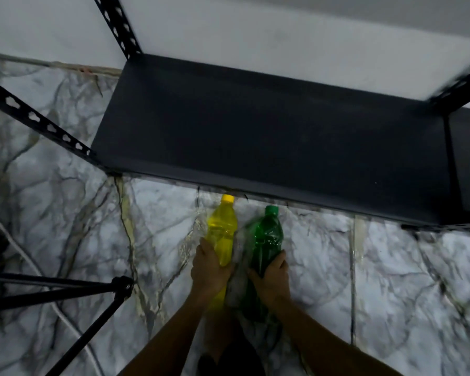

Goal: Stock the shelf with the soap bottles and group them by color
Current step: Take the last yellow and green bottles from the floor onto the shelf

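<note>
Left hand (209, 270) grasping yellow bottle (221, 229), right hand (272, 280) grasping green bottle (266, 237), both near dark shelf (269, 137).

Dim, motion-blurred, wide-angle edge distortion

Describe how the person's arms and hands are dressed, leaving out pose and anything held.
Both forearms are bare up to the bottom edge of the picture; no sleeve or cuff shows. The left hand and right hand wear no gloves. No watch, bracelet or ring is visible, though the picture is dim and somewhat blurred, so small items could be missed.
</note>
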### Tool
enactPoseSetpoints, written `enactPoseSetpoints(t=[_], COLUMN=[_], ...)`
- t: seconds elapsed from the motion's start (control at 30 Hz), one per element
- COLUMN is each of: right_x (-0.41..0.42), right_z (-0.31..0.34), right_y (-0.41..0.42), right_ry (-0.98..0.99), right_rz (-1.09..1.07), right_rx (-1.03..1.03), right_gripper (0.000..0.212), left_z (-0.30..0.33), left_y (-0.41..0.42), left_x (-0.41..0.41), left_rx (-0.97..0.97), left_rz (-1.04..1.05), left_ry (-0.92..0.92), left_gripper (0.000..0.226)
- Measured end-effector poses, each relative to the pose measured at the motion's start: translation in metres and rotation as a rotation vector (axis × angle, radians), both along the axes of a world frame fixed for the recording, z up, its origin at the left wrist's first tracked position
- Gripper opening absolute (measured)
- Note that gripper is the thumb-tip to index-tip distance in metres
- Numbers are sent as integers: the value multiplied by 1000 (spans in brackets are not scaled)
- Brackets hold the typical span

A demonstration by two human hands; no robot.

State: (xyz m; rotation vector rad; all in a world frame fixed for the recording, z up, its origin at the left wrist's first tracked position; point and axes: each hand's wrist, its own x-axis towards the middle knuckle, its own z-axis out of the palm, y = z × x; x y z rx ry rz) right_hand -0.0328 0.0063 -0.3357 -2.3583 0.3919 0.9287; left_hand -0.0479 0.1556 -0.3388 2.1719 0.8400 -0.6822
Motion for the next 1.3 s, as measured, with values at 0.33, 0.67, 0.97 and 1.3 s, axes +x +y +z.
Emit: enactPoseSetpoints(t=[0.33,0.67,0.97,1.3], right_x=[4,-9,-31,2], right_z=[-8,7,39,127], right_y=[-3,-28,-53,-33], right_ry=[-31,-87,-153,-427], right_rz=[-130,-73,-139,-154], right_rx=[62,42,94,434], right_gripper=[90,83,87,62], left_z=[2,27,72,171], left_y=[14,5,-3,4], left_x=[9,-2,-17,-4], left_rx=[-40,40,-23,-48], left_rz=[26,-20,109,279], left_ry=[-1,36,-66,-269], left_gripper=[95,83,79,37])
